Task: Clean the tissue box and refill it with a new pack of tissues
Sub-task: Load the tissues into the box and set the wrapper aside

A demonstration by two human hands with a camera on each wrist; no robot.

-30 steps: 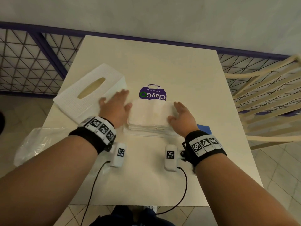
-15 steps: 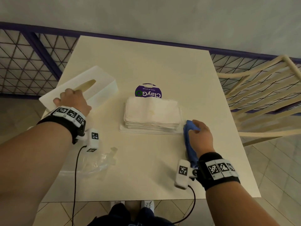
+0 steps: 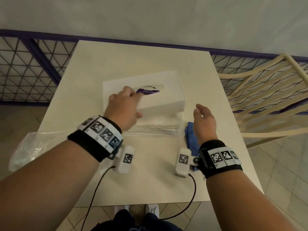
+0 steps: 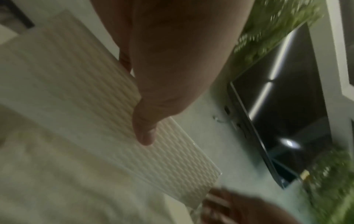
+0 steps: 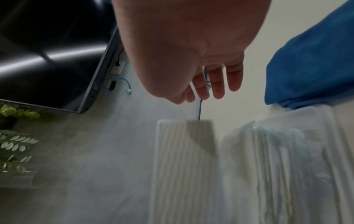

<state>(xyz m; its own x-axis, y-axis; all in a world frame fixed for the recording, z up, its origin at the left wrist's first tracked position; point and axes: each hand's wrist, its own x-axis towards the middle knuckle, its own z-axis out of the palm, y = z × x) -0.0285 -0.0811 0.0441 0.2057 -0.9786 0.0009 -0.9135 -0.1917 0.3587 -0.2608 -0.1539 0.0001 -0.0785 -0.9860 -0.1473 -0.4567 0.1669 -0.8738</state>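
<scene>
The white ribbed tissue box (image 3: 163,99) hangs tilted over the stack of white tissues (image 3: 155,128) at the table's middle. My left hand (image 3: 124,105) grips its near left part, thumb pressed on the ribbed side (image 4: 143,136). A purple label (image 3: 147,91) shows through the box's oval slot. My right hand (image 3: 204,117) hovers open just right of the box, fingers straight (image 5: 216,81), holding nothing. Under that wrist lies the blue cloth (image 3: 191,139). In the right wrist view the box end (image 5: 182,166) sits beside the tissue stack (image 5: 277,166).
A crumpled clear plastic bag (image 3: 33,147) lies at the cream table's (image 3: 150,184) near left edge. A cream slatted chair (image 3: 266,97) stands to the right. A purple mesh fence (image 3: 25,72) runs behind the table.
My left hand has carried the tissue box from the table's left to above the tissue stack. My right hand has let go of the blue cloth and risen open beside the box.
</scene>
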